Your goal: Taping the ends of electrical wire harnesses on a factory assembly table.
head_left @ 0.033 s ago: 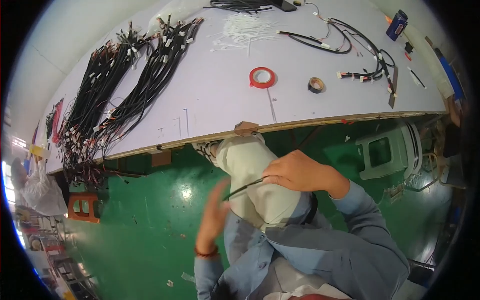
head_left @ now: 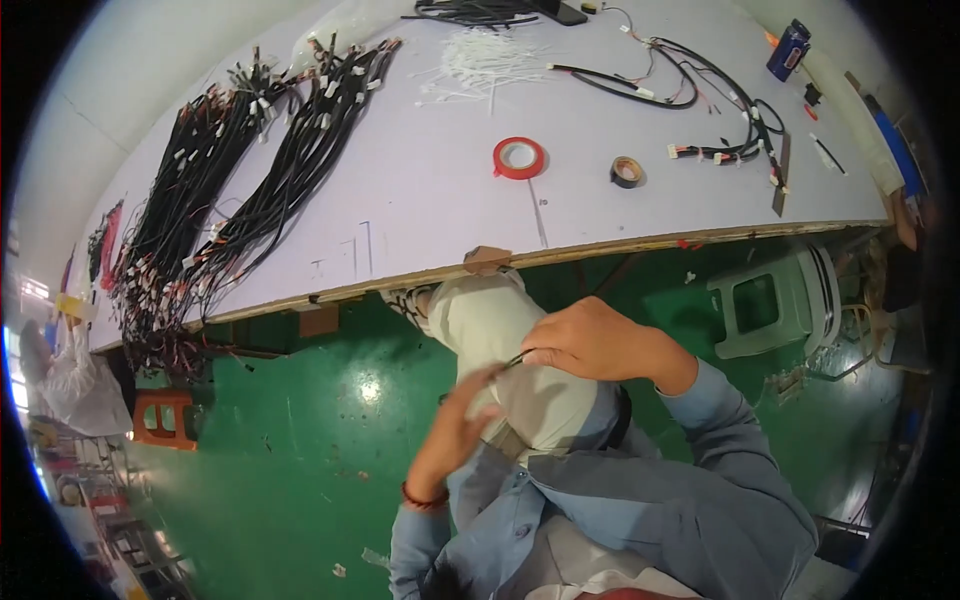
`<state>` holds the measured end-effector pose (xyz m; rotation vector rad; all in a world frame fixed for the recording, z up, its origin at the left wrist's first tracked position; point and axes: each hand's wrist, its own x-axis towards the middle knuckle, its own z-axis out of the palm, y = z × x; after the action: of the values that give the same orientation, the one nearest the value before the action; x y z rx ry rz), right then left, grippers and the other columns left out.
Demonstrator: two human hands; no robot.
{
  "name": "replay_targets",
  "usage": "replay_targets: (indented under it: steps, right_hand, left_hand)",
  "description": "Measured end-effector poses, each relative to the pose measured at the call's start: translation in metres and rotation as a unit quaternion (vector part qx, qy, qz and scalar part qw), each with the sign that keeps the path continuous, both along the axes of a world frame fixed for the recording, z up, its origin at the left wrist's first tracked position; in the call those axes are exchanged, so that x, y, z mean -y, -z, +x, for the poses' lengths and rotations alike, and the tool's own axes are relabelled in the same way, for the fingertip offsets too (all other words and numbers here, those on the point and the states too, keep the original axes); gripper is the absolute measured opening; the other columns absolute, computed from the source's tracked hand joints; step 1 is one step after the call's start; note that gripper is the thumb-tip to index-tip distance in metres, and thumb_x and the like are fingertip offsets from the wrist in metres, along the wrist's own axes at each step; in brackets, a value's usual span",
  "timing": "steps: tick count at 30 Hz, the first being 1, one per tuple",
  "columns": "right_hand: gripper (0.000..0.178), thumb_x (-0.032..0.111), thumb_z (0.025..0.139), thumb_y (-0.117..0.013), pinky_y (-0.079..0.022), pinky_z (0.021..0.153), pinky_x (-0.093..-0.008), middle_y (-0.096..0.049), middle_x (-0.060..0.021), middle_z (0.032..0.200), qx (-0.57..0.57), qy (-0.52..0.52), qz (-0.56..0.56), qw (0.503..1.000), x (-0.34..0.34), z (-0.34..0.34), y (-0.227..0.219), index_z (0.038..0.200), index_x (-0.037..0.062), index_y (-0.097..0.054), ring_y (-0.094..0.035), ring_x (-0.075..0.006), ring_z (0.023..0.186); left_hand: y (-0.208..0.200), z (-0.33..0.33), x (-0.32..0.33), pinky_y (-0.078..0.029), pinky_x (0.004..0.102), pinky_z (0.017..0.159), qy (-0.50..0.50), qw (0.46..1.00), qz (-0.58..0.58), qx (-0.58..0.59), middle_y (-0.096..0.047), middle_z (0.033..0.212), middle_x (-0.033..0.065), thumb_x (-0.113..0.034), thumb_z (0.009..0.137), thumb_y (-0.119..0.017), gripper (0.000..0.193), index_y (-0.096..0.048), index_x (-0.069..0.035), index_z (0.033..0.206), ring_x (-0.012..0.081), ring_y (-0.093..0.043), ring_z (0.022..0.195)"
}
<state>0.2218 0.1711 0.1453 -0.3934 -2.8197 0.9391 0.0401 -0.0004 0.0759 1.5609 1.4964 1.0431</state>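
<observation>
My right hand (head_left: 585,340) is closed over my lap, thumb and fingers pinching a thin black cable (head_left: 516,358). The cable comes out of the pinch toward my left hand (head_left: 458,425) and passes behind its fingers. A dark bit of it shows just left of those fingers. My left hand is somewhat blurred, its fingers stretched toward the right hand and its thumb held apart from them. Whether the left fingers touch the cable is hard to see.
Ahead is a white table (head_left: 430,190) with bundles of black wire harnesses (head_left: 290,165), white cable ties (head_left: 485,60), red tape (head_left: 519,158), black tape (head_left: 626,172) and a loose harness (head_left: 745,105). Stools (head_left: 765,300) stand at right, an orange stool (head_left: 163,418) at left.
My left hand has moved right and its fingers now reach close to my right hand, covering most of the cable that showed between them. My right hand keeps its pinch.
</observation>
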Motion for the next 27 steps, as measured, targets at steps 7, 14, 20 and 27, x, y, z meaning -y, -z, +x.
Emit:
replay_targets:
  steps: [7, 14, 20, 27]
  right_hand:
    - [0.042, 0.008, 0.076, -0.062, -0.037, 0.098, -0.0368, -0.054, -0.0118, 0.119, -0.176, 0.252, 0.212, 0.928, -0.081, 0.045, -0.06, 0.117, 0.0045, -0.055, -0.048, -0.0283, 0.114]
    - [0.025, 0.007, 0.082, -0.053, -0.041, 0.085, -0.0371, -0.052, -0.013, 0.102, -0.092, 0.261, 0.312, 0.909, -0.127, 0.04, -0.002, 0.107, 0.0036, -0.055, -0.051, -0.0284, 0.096]
    - [0.014, 0.008, 0.085, -0.049, -0.04, 0.078, -0.0352, -0.053, -0.0127, 0.095, -0.092, 0.311, 0.322, 0.889, -0.123, 0.04, -0.003, 0.097, 0.002, -0.053, -0.051, -0.0281, 0.089]
    - [0.025, 0.015, 0.083, -0.058, -0.044, 0.076, -0.0329, -0.056, -0.0082, 0.098, -0.277, 0.249, 0.12, 0.921, -0.028, 0.021, -0.004, 0.105, 0.0029, -0.061, -0.054, -0.0205, 0.091]
  left_hand:
    - [-0.012, 0.017, -0.028, -0.025, 0.0196, 0.052, -0.081, 0.939, -0.113, 0.316, -0.038, 0.064, -0.004, -0.026, 0.097, -0.043, 0.031, -0.056, 0.0, 0.109, 0.0046, -0.031, 0.057]
    - [-0.033, 0.02, -0.042, -0.024, 0.0198, 0.053, -0.046, 0.901, -0.107, 0.417, -0.041, 0.071, -0.0008, -0.023, 0.096, -0.04, 0.039, -0.046, 0.0, 0.127, 0.0052, -0.029, 0.058]
    - [-0.041, 0.025, -0.04, -0.026, 0.0194, 0.054, -0.02, 0.885, -0.131, 0.447, -0.045, 0.07, 0.0016, -0.025, 0.095, -0.043, 0.045, -0.038, -0.002, 0.134, 0.0061, -0.03, 0.057]
    - [-0.031, 0.025, -0.029, -0.03, 0.0193, 0.053, -0.045, 0.903, -0.079, 0.42, -0.055, 0.076, 0.0059, -0.026, 0.097, -0.042, 0.037, -0.041, -0.002, 0.126, 0.006, -0.04, 0.059]
